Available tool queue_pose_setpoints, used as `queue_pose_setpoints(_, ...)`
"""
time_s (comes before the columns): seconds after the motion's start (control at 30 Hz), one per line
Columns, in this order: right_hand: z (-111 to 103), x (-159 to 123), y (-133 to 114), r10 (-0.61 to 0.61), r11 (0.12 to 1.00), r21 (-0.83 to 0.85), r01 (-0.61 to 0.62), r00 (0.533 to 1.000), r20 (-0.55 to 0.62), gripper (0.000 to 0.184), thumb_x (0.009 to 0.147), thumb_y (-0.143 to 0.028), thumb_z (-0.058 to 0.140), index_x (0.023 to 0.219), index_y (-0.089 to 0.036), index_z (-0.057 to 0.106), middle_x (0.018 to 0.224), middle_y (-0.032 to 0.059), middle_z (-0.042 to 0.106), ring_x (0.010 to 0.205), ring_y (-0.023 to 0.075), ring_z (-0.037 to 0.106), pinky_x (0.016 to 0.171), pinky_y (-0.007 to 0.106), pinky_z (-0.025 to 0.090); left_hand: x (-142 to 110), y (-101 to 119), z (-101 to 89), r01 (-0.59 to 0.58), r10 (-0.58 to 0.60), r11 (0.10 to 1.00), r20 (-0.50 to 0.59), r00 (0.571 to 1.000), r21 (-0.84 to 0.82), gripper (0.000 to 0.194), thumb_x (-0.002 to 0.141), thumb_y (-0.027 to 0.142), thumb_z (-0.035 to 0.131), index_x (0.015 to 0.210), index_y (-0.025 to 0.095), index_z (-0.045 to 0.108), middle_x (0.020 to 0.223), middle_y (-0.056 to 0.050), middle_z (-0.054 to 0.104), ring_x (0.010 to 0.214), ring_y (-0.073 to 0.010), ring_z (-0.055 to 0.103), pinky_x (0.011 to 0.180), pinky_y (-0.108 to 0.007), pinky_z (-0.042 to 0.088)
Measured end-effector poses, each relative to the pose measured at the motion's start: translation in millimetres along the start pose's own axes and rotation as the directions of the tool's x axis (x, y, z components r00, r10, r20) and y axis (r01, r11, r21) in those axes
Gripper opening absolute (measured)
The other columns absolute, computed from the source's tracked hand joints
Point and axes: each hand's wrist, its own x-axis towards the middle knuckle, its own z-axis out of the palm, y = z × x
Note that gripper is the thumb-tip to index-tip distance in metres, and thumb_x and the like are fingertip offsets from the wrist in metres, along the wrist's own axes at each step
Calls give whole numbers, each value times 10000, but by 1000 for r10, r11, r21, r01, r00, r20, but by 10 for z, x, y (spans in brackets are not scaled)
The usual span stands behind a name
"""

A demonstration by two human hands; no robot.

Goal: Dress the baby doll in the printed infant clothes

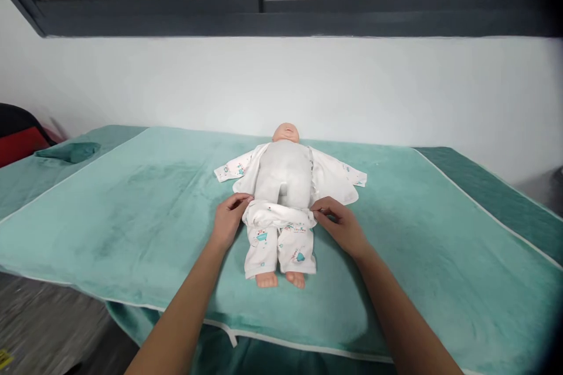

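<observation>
A baby doll (287,171) lies on its back, head toward the wall and bare feet toward me. Its white printed shirt (336,179) is spread open on both sides, the sleeves stretched outward. White pants with small teal prints (297,249) cover the lower legs, and their waistband is bunched around the thighs. My left hand (231,217) pinches the waistband at its left edge. On the opposite edge, my right hand (338,221) grips the same waistband between thumb and fingers. The doll's grey-white torso and upper thighs show above the pants.
A teal cloth with white edging (145,217) covers the table under the doll. Behind it stands a white wall (281,82) below a dark-framed barred window (259,17). At the far left are a folded teal cloth (68,152) and a red and black object (21,143).
</observation>
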Motion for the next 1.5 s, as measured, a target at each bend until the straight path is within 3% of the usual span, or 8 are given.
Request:
queue_pose_setpoints(0.2, 4, -40, 10, -11, 999, 43, 8, 998, 62, 73, 885, -270, 638, 957, -256, 642, 1020, 19, 620, 915, 170, 576, 802, 304, 452, 81, -117, 33, -196, 226, 945, -86, 970, 263, 307, 799, 299, 670, 1102, 248, 678, 1134, -57, 501, 929, -176, 585, 782, -315, 480)
queue_pose_setpoints(0.43, 15, -36, -39, 55, 998, 30, -57, 996, 69, 161, 837, -308, 701, 945, -242, 601, 1012, 7, 571, 881, 154, 534, 785, 283, 429, 78, -172, 22, -227, 291, 870, -84, 953, 437, 223, 800, 187, 627, 1020, 221, 647, 876, -12, 518, 773, -165, 516, 736, -313, 454)
queue_pose_setpoints(0.67, 14, -29, 10, 150, 984, 83, -156, 986, 74, 230, 806, -383, 731, 862, -225, 573, 877, -23, 543, 766, 138, 506, 708, 273, 411, 38, -123, -18, -194, 385, 866, -365, 848, 461, 150, 820, 109, 547, 916, 204, 613, 983, -44, 531, 828, -170, 526, 739, -295, 457)
queue_pose_setpoints(0.9, 15, -8, -4, 122, 988, 92, -128, 990, 63, 200, 825, -378, 708, 919, -228, 615, 939, -3, 580, 804, 147, 543, 739, 282, 452, -16, -107, -17, -401, 539, 767, -164, 826, 500, 188, 864, 109, 508, 942, 214, 644, 1033, -53, 632, 1036, -214, 567, 935, -364, 450)
queue_pose_setpoints(1.0, 35, 11, 60, 20, 1000, -5, -21, 998, -64, 147, 890, -367, 621, 939, -228, 625, 1037, 34, 616, 957, 183, 584, 838, 321, 476, -6, -112, -20, -477, 563, 718, -20, 826, 506, 248, 867, 90, 486, 954, 232, 670, 1091, -37, 693, 1097, -223, 570, 990, -394, 418)
queue_pose_setpoints(1.1, 48, 29, 172, -103, 956, -291, 28, 964, -247, 163, 891, -338, 593, 1008, -232, 633, 1158, 74, 622, 1134, 221, 550, 1010, 400, 420, 28, -127, -19, -456, 522, 723, 22, 853, 518, 267, 884, 119, 481, 984, 243, 695, 1200, -44, 677, 1177, -239, 545, 1027, -415, 394)
queue_pose_setpoints(1.3, -43, 94, 382, 20, 750, -539, -382, 829, -559, 400, 860, -431, 545, 1143, -152, 599, 1187, 183, 620, 1145, 317, 525, 1010, 475, 388, 75, -141, 2, -271, 405, 806, -156, 901, 527, 268, 956, 338, 473, 1056, 205, 683, 1143, -112, 637, 1127, -265, 545, 1024, -431, 397)
queue_pose_setpoints(1.5, -241, 315, 489, 211, 606, -514, -607, 745, -632, 465, 836, -433, 539, 1194, -142, 591, 1119, 201, 645, 1034, 338, 573, 906, 471, 404, 91, -147, 20, -200, 339, 852, -220, 915, 483, 281, 947, 410, 492, 1058, 210, 655, 1029, -98, 639, 1019, -265, 579, 936, -400, 438)
